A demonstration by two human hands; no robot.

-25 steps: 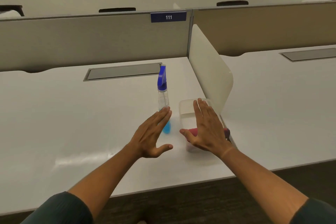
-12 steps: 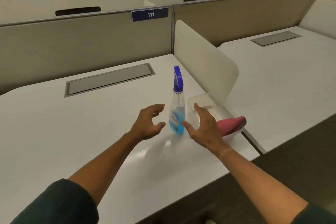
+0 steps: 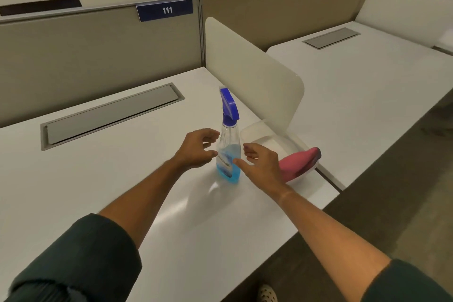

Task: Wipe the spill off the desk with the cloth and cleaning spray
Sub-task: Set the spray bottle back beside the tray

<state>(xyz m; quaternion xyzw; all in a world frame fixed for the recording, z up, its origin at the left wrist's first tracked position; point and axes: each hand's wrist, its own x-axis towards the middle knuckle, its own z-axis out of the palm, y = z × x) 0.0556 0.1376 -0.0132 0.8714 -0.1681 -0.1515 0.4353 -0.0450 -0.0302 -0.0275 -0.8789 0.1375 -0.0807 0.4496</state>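
Two hands flank the bottle, as I see it from the head view. Farthest left, set into the white desk (image 3: 73, 179) toward its far edge, lies a grey cable flap (image 3: 111, 116). My left hand (image 3: 196, 149) hovers with fingers curled and spread apart, gripping nothing, just beside the spray bottle (image 3: 228, 152). That bottle stands upright near the desk's right edge, blue liquid in its lower part, a blue trigger head on top. My right hand (image 3: 261, 165) is on its other side, fingers loosely spread, thumb close to the bottle; whether it touches, I cannot tell. Further right, a clear plastic tray (image 3: 259, 130) at the right edge holds the pink cloth (image 3: 300, 162), beside the white divider (image 3: 252, 76).
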